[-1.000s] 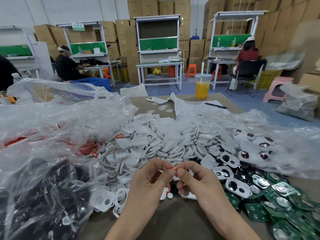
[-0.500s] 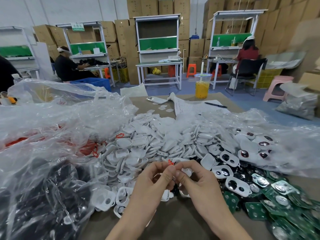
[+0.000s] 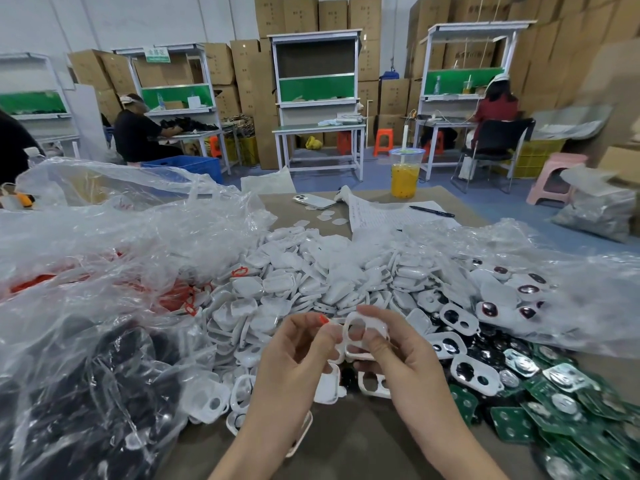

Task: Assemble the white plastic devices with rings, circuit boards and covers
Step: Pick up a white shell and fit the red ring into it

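A heap of covers (image 3: 311, 278) lies on the worktop (image 3: 346, 441). Left of the heap sits a plastic bag (image 3: 86, 306); right of it, circuit boards (image 3: 554, 407); behind it, a phone (image 3: 313, 201) and a cup (image 3: 405, 174).

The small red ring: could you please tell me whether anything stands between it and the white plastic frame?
Nothing visible does. The small red ring, pinched in the left hand, sits just beside the white plastic two-hole frame held by the right hand.

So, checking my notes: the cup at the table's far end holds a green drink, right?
No. The head view shows the cup at the table's far end holding a yellow drink, not a green one.
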The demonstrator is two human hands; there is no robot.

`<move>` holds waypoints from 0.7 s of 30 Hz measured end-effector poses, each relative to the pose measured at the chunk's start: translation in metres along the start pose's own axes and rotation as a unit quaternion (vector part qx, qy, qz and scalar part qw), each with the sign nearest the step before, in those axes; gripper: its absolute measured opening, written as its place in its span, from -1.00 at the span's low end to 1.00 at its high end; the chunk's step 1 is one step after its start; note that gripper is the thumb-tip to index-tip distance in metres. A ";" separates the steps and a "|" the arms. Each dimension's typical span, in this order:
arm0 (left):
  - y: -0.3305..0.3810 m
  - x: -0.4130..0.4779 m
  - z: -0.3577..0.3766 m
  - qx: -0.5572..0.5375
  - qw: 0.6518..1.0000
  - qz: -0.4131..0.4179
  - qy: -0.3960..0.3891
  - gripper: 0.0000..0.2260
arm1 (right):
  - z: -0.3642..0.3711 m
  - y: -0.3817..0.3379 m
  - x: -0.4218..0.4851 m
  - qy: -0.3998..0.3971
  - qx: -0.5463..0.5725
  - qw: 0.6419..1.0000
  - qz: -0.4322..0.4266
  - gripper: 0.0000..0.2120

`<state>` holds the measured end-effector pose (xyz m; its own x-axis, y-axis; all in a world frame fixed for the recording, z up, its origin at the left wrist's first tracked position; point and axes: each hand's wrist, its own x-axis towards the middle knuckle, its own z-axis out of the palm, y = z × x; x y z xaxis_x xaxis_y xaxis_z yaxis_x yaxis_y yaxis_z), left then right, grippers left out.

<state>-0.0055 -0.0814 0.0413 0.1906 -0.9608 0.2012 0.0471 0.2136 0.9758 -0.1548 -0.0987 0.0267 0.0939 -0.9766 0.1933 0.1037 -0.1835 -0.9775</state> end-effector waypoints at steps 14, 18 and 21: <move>-0.016 -0.003 -0.001 0.165 0.982 0.090 -0.001 -0.83 | 0.000 0.005 0.007 0.018 0.120 0.990 0.066 -0.83; -0.020 -0.001 -0.003 0.169 0.981 0.098 0.012 -0.80 | 0.001 0.002 0.006 -0.002 0.175 0.981 0.078 -0.70; -0.021 -0.001 -0.003 0.170 0.979 0.107 0.020 -0.75 | 0.002 0.000 0.006 -0.030 0.203 0.975 0.082 -0.77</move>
<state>-0.0037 -0.0845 0.0203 0.1989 -0.8912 0.4077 -0.3259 0.3322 0.8851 -0.1526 -0.1043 0.0275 0.1981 -0.9787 0.0534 0.4651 0.0460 -0.8840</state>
